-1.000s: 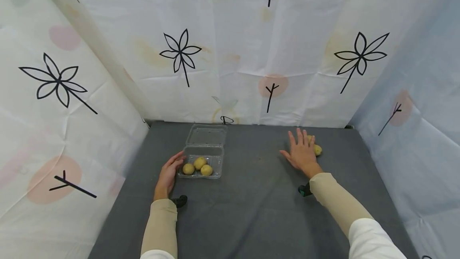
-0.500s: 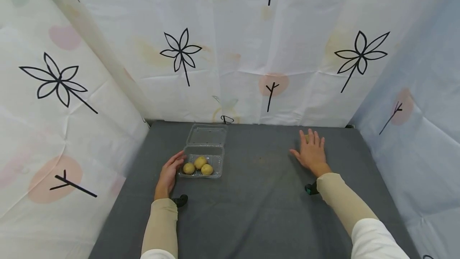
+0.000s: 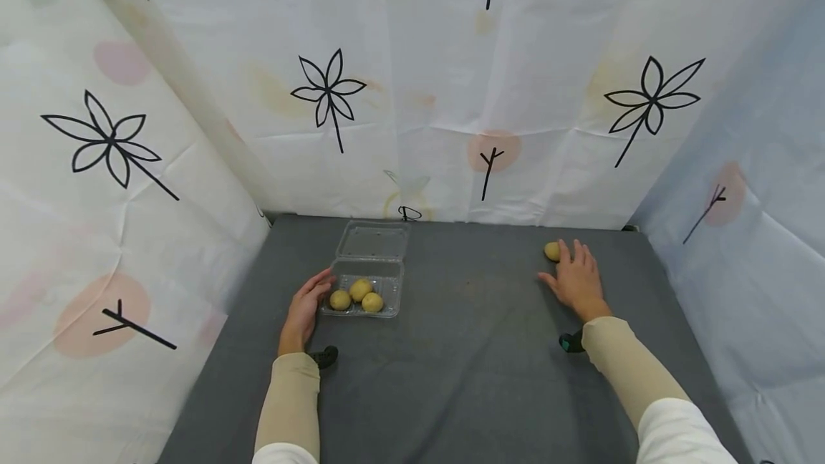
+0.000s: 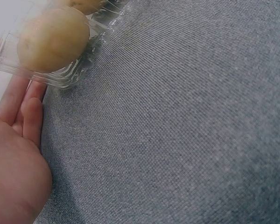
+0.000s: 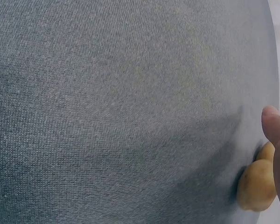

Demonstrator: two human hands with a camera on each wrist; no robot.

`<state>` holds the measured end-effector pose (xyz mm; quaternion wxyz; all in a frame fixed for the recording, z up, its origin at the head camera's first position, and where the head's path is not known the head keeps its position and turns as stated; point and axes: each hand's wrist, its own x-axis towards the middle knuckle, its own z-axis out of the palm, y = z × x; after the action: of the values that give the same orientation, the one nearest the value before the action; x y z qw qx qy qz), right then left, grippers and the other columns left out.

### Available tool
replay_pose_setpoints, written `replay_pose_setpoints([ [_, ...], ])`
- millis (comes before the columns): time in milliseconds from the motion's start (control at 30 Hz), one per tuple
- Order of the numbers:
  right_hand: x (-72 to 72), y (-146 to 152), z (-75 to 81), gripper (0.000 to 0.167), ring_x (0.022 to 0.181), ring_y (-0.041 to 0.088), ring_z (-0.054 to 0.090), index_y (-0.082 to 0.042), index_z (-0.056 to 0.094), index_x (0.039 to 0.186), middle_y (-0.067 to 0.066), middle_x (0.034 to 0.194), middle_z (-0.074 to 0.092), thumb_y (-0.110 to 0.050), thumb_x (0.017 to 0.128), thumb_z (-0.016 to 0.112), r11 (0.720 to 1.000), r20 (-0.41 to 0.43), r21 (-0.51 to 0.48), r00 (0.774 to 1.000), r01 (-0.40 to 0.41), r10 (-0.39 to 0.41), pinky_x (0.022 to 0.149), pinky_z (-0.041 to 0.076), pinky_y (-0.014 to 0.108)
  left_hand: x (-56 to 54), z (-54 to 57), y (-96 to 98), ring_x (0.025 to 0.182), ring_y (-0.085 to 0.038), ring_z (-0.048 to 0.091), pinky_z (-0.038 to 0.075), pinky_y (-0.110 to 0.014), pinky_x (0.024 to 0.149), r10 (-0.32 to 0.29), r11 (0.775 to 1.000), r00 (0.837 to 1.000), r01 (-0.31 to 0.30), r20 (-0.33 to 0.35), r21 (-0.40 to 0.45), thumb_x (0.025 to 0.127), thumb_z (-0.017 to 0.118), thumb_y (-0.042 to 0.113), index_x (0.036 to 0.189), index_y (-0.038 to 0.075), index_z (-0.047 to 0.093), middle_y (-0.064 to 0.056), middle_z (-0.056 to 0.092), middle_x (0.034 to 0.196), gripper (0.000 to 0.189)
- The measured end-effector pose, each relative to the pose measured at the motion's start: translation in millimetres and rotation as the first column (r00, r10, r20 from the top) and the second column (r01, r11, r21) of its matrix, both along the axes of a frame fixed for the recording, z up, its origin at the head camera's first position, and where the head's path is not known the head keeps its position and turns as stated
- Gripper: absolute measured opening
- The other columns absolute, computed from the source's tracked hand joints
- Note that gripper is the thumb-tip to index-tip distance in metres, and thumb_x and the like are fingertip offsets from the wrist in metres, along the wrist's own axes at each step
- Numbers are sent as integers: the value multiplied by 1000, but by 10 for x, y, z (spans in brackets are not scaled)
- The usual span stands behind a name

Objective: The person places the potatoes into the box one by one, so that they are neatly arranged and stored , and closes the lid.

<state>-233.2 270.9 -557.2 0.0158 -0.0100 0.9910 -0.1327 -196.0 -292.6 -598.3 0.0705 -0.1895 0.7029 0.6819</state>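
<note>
A clear plastic clamshell box (image 3: 392,292) lies with its lid (image 3: 374,240) laid back. Three potatoes (image 3: 361,290) sit inside it. My left hand (image 3: 303,312) touches the left side of the box with extended fingers; in the left wrist view a potato (image 4: 53,39) shows through the plastic above those fingers. On the right, my right hand (image 3: 578,283) hovers low with fingers spread. Just beyond its thumb side lies a loose potato (image 3: 551,251). The right wrist view has two potatoes (image 5: 257,186) side by side near the thumb (image 5: 275,126); the hand hides one of them from the head view.
Dark grey cloth (image 3: 451,349) covers the table. Patterned white curtains (image 3: 438,92) enclose the back and both sides. A black wrist camera (image 3: 324,357) sits at the left wrist, another wrist camera (image 3: 571,341) at the right.
My right hand has moved to the right over the loose potatoes, uncovering one at its left and covering the other. The left hand and the box have stayed in place.
</note>
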Motion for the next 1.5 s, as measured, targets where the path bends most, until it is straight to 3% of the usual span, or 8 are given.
replay_pose_setpoints([
  [267,57,81,-7,83,142,63,21,9,21,157,44,157,17,-33,100,66,996,17,-85,999,38,-37,111,28,74,18,18,25,134,-13,47,33,-33,115,11,1000,1000,-11,-4,9,107,54,21,151,21,52,-11,50,157,45],
  [533,115,189,-76,72,133,61,34,11,28,153,44,149,29,-23,101,64,989,-32,-138,997,62,-67,104,37,72,6,18,62,140,-19,45,32,-34,117,15,1000,1000,-15,-13,27,106,54,20,151,21,52,-13,50,157,45],
  [900,175,222,-149,65,131,59,40,12,28,153,42,145,36,-20,104,58,973,-33,-208,993,103,-112,106,36,70,-33,-17,58,141,-18,44,31,-35,118,26,999,1000,-26,0,39,107,53,21,152,22,51,-11,48,158,45],
  [1200,141,175,-208,58,128,57,45,13,34,149,41,141,42,-20,106,55,965,-64,-224,985,139,-157,104,39,69,-9,22,49,141,-20,44,32,-35,116,15,1000,1000,-15,-6,16,107,54,22,152,22,51,-11,50,157,46],
  [1433,121,156,-267,57,129,56,45,13,35,148,39,141,44,-20,106,54,961,-41,-230,985,151,-165,104,38,68,34,57,33,143,-22,43,31,-36,116,13,1000,1000,-13,-19,5,107,53,21,152,22,51,-13,49,157,45],
  [1500,124,156,-279,57,130,55,45,13,35,148,39,141,44,-20,106,54,959,-39,-234,984,159,-173,105,38,68,47,115,43,144,-24,43,31,-37,116,5,1000,1000,-5,-11,10,107,52,19,153,20,50,-15,48,158,45],
])
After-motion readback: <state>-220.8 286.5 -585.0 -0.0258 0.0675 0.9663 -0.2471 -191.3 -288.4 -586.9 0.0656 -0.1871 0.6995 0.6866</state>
